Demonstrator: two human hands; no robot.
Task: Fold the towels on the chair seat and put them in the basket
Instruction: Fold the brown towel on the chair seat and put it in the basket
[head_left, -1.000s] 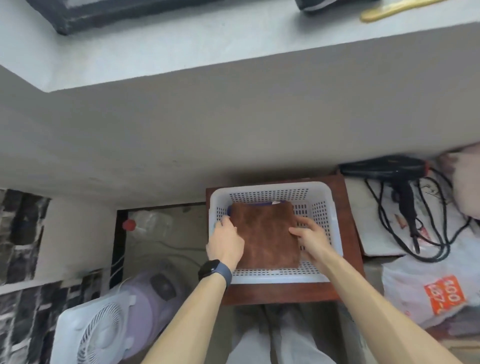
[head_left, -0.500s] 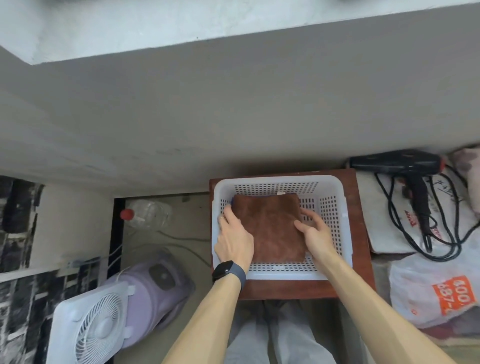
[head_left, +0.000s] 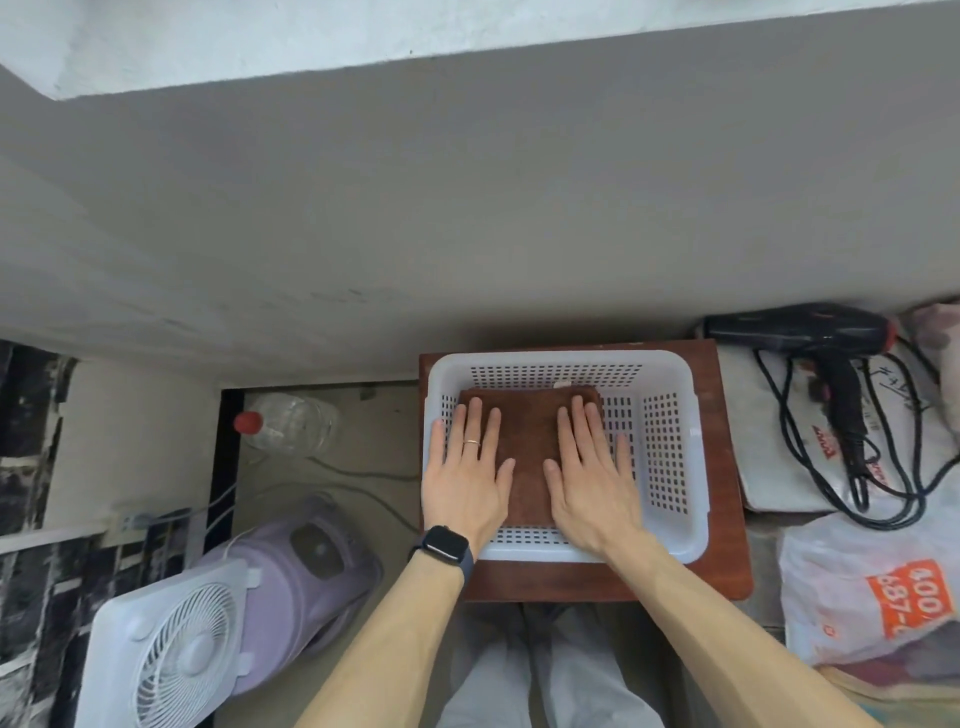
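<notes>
A folded brown towel (head_left: 527, 452) lies flat inside the white perforated basket (head_left: 670, 447), which stands on the reddish-brown chair seat (head_left: 722, 509). My left hand (head_left: 467, 478), with a ring and a dark watch at the wrist, rests palm down on the towel's left side, fingers spread. My right hand (head_left: 592, 478) lies palm down on the towel's right side, fingers apart. Neither hand grips the cloth. A sliver of something pale shows at the towel's far edge.
A grey wall rises right behind the chair. A black hair dryer (head_left: 810, 338) with coiled cord lies on the right, above a white plastic bag (head_left: 872, 592). On the floor to the left are a clear bottle (head_left: 291, 426) and a white-and-purple fan (head_left: 208, 639).
My hands left the towel's side edges and now lie flat on top of it. The view tilted down, so the basket appears lower in the frame.
</notes>
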